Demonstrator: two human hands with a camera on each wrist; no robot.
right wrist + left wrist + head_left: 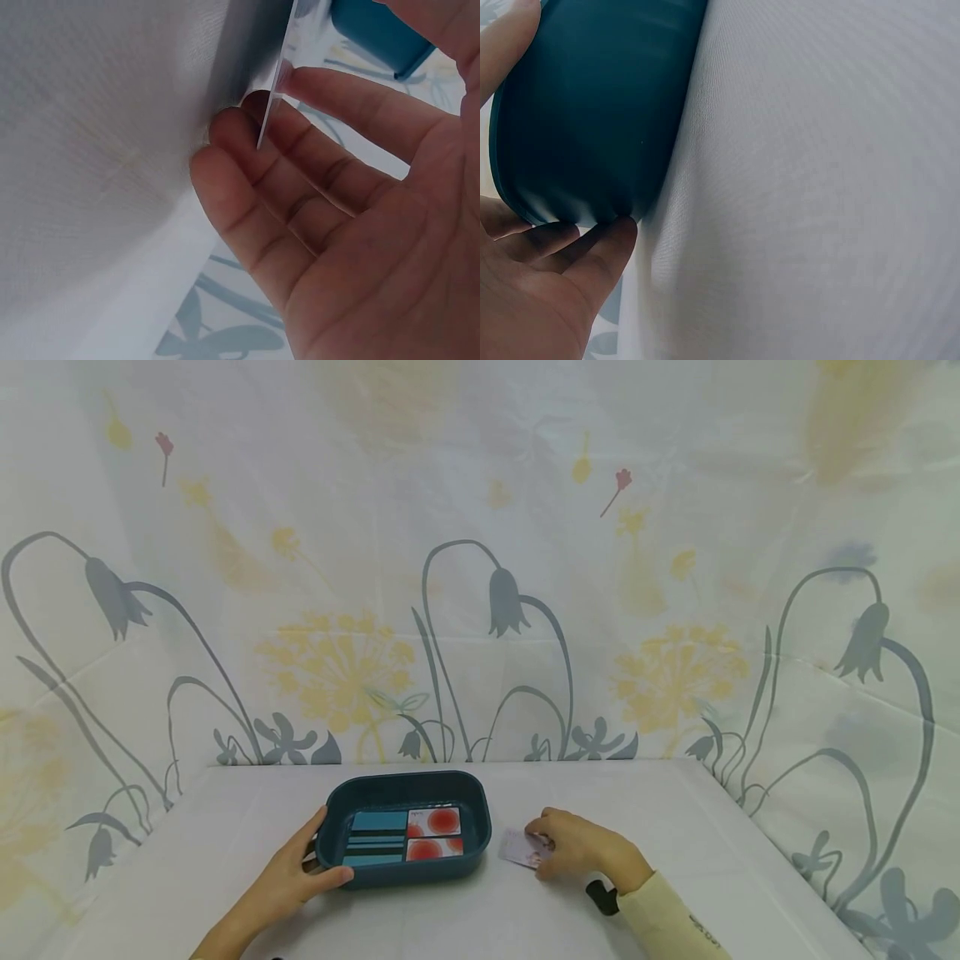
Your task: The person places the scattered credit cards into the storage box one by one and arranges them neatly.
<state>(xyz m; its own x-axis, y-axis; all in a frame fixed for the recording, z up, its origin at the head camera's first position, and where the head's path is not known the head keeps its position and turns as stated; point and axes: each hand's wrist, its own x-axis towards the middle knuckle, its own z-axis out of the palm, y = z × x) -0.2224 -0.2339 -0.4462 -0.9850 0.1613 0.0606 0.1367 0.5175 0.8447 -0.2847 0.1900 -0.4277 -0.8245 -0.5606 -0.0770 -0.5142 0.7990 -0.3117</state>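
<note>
A dark teal tray (411, 876) with high walls and rounded corners stands on the table. My left hand (288, 878) grips its left end, the thumb over the front rim and the fingers against the outer side. Inside lie blue striped cards (377, 821) on the left and cards with red circles (435, 822) on the right. To the right of the tray, my right hand (588, 850) holds a pale, thin card (514, 843) by its right part. In the right wrist view the card (277, 82) appears edge-on among the curled fingers, tilted off the white surface.
A white cloth (420, 927) covers the table. Behind it hangs a pale curtain (360, 527) printed with grey and yellow flowers. A small black object (602, 897) sits by the right wrist, below a cream sleeve (667, 918).
</note>
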